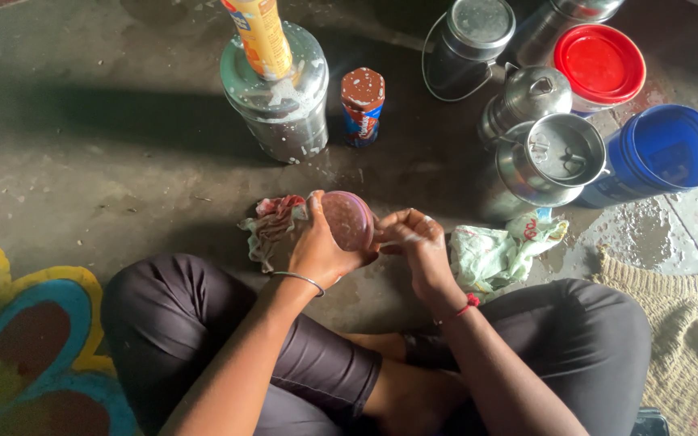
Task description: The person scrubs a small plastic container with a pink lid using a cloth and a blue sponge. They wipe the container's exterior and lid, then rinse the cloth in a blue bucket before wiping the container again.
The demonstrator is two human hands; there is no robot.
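Down at floor level, seen from above crossed legs in dark trousers. Left hand [317,250], bangle at the wrist, fingers curled shut around a small round pinkish container [347,220], tilted so its smeared face shows. Right hand [418,246], red thread at the wrist, fingers bent loosely and touching the container's right edge, gripping nothing. Just left of the container, a crumpled reddish rag [272,226] on the grey floor [82,161]; just right of it, a pale green cloth [498,250]. Beyond the container, a brown-lidded jar [362,105], and left of that a steel canister [280,101] with a yellow bottle [262,36] on top. Further right, steel milk cans [543,153], a red-lidded tub [599,64] and a blue tub [660,153]. Probably best handled with a steady left grip, wiping round the rim with even pressure.
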